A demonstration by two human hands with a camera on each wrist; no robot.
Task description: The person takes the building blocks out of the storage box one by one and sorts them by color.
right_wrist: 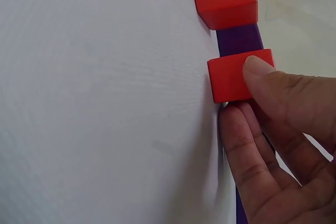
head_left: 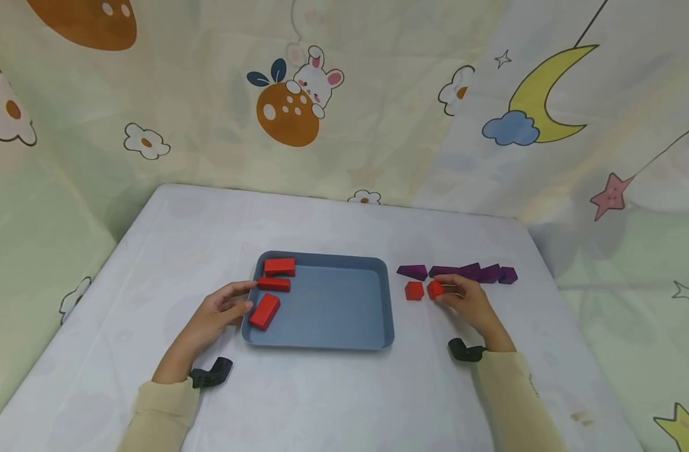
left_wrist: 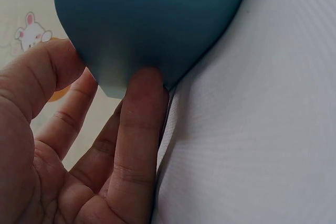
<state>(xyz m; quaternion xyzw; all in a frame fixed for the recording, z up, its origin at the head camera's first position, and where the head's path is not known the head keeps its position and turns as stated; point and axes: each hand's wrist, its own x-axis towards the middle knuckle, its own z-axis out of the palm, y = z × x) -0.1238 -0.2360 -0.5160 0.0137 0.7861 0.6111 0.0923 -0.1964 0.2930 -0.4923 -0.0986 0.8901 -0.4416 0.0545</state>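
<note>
My left hand (head_left: 214, 317) holds the left edge of a blue-grey tray (head_left: 322, 346). In the left wrist view, fingertips (left_wrist: 144, 85) press against the tray's outer wall (left_wrist: 157, 19), while another digit reaches its rim. Three red blocks (head_left: 264, 312) lie inside along the tray's left end. To the right of the tray, my right hand (head_left: 467, 304) pinches a small red block (right_wrist: 231, 80) between thumb and fingers. Another red block (head_left: 414, 290) sits just left of it on the table. Behind the right hand runs a row of several purple blocks (head_left: 489, 274), partly hidden by the fingers.
A white cloth covers the table (head_left: 322, 402). Behind it and at both sides hangs a pale printed curtain (head_left: 378, 125). Black wrist-worn devices (head_left: 211, 373) sit at both cuffs.
</note>
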